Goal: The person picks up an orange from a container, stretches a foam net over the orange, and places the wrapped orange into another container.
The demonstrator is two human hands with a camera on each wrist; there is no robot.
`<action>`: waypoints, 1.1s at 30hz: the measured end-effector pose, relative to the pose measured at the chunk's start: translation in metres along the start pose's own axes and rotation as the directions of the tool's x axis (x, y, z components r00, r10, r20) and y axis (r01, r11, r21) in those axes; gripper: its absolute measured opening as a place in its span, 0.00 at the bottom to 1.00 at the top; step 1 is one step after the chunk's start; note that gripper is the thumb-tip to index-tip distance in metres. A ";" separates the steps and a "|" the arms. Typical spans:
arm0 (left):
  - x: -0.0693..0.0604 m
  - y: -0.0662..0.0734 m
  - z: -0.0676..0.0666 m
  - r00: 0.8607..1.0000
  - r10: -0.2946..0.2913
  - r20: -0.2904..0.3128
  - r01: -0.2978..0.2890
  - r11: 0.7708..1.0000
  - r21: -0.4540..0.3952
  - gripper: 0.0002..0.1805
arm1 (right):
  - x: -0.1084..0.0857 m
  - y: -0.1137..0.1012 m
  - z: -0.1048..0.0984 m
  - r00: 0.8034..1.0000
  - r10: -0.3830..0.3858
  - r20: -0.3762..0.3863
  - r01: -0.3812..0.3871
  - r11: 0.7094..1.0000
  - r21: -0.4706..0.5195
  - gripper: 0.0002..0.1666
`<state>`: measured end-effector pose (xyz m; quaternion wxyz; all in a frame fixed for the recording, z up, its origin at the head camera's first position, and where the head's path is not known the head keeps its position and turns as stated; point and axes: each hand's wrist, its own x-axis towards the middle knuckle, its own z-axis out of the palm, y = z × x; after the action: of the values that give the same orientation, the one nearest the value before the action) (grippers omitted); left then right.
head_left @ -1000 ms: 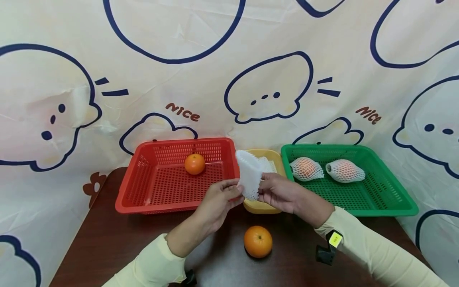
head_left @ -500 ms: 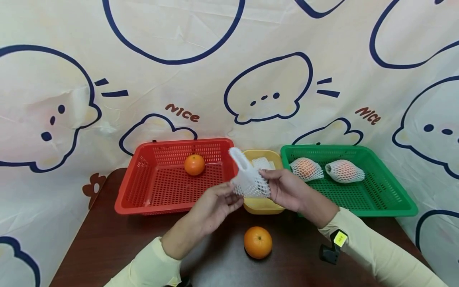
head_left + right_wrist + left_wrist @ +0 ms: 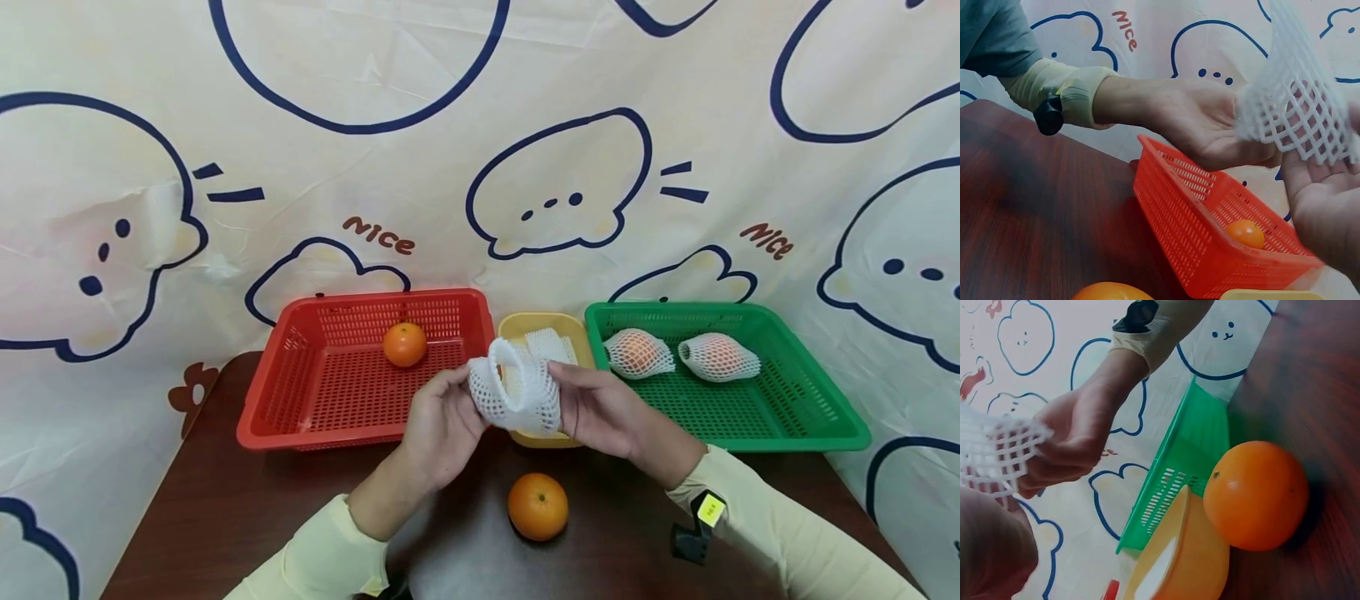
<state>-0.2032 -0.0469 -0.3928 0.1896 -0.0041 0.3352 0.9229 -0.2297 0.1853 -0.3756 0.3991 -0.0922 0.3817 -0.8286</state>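
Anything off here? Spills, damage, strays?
Nothing looks spilled or damaged. One possible stray: a bare orange sits on the table near the yellow tub, while the other fruit lies in the red basket or green basket.

In the head view, the white foam net [image 3: 531,407] at centre hides part of the yellow basket [image 3: 543,317] and some fingertips of your left hand [image 3: 447,429] and right hand [image 3: 606,410]; you'll find the yellow tag [image 3: 710,509] at lower right too small to read. Your left wrist view crops the net at left and the red basket [image 3: 1110,590] to a sliver below; your right crops the orange [image 3: 1113,292] at bottom.
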 end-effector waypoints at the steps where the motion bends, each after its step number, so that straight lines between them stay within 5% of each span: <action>1: -0.001 -0.002 0.000 1.000 -0.019 0.008 0.019 1.000 0.002 0.18 | -0.001 0.000 -0.001 0.999 -0.027 0.018 0.027 1.000 0.015 0.26; 10: -0.010 -0.009 0.002 0.986 -0.151 0.074 0.150 0.989 0.020 0.16 | -0.011 0.003 -0.010 0.970 -0.192 0.147 0.159 0.965 0.209 0.25; 20: -0.015 -0.018 -0.004 0.970 -0.199 0.138 0.176 0.971 0.160 0.13 | -0.031 0.019 -0.016 0.978 -0.160 0.130 0.156 0.987 0.042 0.21; 23: -0.017 -0.022 -0.005 0.981 -0.167 0.096 0.139 0.958 0.252 0.13 | -0.036 0.024 -0.017 0.991 -0.122 0.056 0.126 0.990 -0.069 0.20; 26: -0.020 -0.029 -0.008 0.994 -0.106 -0.003 0.100 0.925 0.367 0.11 | -0.038 0.033 -0.017 0.991 -0.078 -0.113 0.051 0.973 -0.223 0.18; 29: -0.023 -0.040 -0.012 0.992 -0.056 -0.116 0.104 0.880 0.464 0.12 | -0.040 0.045 -0.017 0.961 -0.029 -0.276 -0.060 0.949 -0.309 0.21; 33: -0.027 -0.058 -0.018 0.974 -0.043 -0.220 0.155 0.840 0.520 0.14 | -0.040 0.062 -0.019 0.928 -0.007 -0.372 -0.129 0.931 -0.340 0.23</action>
<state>-0.1599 -0.0264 -0.4391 0.1963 -0.0611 0.5950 0.7769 -0.1749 0.2013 -0.4267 0.3231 0.0048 0.5969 -0.7344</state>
